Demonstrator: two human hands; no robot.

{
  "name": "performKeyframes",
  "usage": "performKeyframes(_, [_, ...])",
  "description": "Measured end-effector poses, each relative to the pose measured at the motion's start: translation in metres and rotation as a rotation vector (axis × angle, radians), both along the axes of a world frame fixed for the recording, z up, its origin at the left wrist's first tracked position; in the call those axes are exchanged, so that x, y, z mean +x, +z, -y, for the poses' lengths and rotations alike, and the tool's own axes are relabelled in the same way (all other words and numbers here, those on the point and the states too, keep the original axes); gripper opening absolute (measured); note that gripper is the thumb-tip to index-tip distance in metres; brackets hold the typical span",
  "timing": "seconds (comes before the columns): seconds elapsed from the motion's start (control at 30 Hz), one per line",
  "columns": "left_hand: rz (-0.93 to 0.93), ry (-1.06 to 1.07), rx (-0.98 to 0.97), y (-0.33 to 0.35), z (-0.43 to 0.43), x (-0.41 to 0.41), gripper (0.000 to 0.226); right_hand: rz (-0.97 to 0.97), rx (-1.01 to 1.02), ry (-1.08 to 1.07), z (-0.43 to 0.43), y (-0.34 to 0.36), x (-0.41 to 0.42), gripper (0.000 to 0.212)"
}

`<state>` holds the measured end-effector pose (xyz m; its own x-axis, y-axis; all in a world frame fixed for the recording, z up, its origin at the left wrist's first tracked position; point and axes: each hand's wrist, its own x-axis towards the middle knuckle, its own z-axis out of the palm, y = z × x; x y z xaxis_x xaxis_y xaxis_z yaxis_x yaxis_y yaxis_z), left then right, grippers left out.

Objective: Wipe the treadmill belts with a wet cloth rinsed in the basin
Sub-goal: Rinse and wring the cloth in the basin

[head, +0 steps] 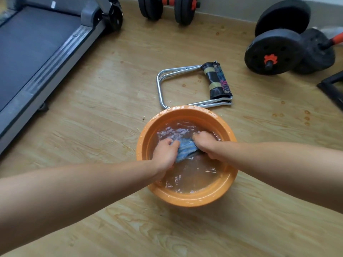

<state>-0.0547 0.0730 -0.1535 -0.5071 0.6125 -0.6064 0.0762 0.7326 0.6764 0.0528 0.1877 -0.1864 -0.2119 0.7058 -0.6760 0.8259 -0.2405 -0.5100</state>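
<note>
At lower centre, the left hand (165, 152) and right hand (205, 143) both clench the blue cloth (186, 148) in the orange basin (185, 200).

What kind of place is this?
Probably a home exercise room: a treadmill and dumbbells sit on the wooden floor. The left hand and right hand grip a blue cloth in an orange basin.

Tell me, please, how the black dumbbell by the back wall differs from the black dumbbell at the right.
The black dumbbell by the back wall shows its plates edge-on and its orange-and-black handle; the black dumbbell at the right turns a plate face and an orange nut toward the camera. The frame's top edge crops the wall dumbbell; the right one's front plate shows whole. Both have black plates and orange fittings and rest on the wooden floor.
</note>
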Motion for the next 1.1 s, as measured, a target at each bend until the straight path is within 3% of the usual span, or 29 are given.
performKeyframes(0.07, [-0.134, 0.018, -0.04, -0.008, 0.004, -0.006, 0.025, -0.072, -0.029, -0.079, 0.003, 0.0, -0.002, 0.038])
performKeyframes(0.2, [-0.107, 0.069, -0.019, -0.014, 0.001, -0.005, 0.029, -0.253, -0.107, -0.18, 0.014, 0.001, -0.006, 0.046])
performKeyframes(0.3, [-0.119, 0.012, -0.003, -0.008, -0.002, 0.0, 0.032, -0.325, -0.076, -0.042, 0.032, 0.0, -0.007, 0.054])
performKeyframes(0.4, [0.199, 0.161, 0.026, -0.007, -0.006, 0.002, 0.029, -0.218, 0.153, 0.276, 0.038, -0.002, 0.003, 0.037])
performKeyframes(0.5, [0.539, 0.409, 0.064, 0.007, -0.01, 0.017, 0.028, -0.215, 0.251, 0.349, 0.033, 0.004, 0.008, 0.027])
performKeyframes(0.57, [0.655, 0.482, 0.135, 0.014, -0.013, 0.029, 0.029, -0.182, 0.288, 0.36, 0.022, 0.003, 0.005, 0.023])
performKeyframes(0.7, [0.535, 0.392, 0.129, 0.021, -0.011, 0.034, 0.016, -0.078, 0.262, 0.348, -0.006, 0.004, -0.009, 0.021])
performKeyframes(0.8, [0.485, 0.26, 0.135, 0.018, 0.003, 0.024, 0.016, -0.048, 0.195, 0.349, -0.014, -0.001, -0.011, 0.028])
performKeyframes(0.9, [0.303, 0.173, 0.08, 0.011, 0.021, 0.007, 0.021, 0.015, 0.172, 0.38, -0.01, -0.003, -0.007, 0.031])
performKeyframes(1.0, [0.138, 0.193, -0.043, -0.001, 0.021, -0.011, 0.026, -0.043, 0.111, 0.271, -0.005, -0.001, -0.007, 0.05])
performKeyframes(1.1, [0.076, 0.165, -0.074, -0.003, 0.009, -0.012, 0.029, -0.218, 0.007, 0.058, 0.008, 0.005, -0.008, 0.047])
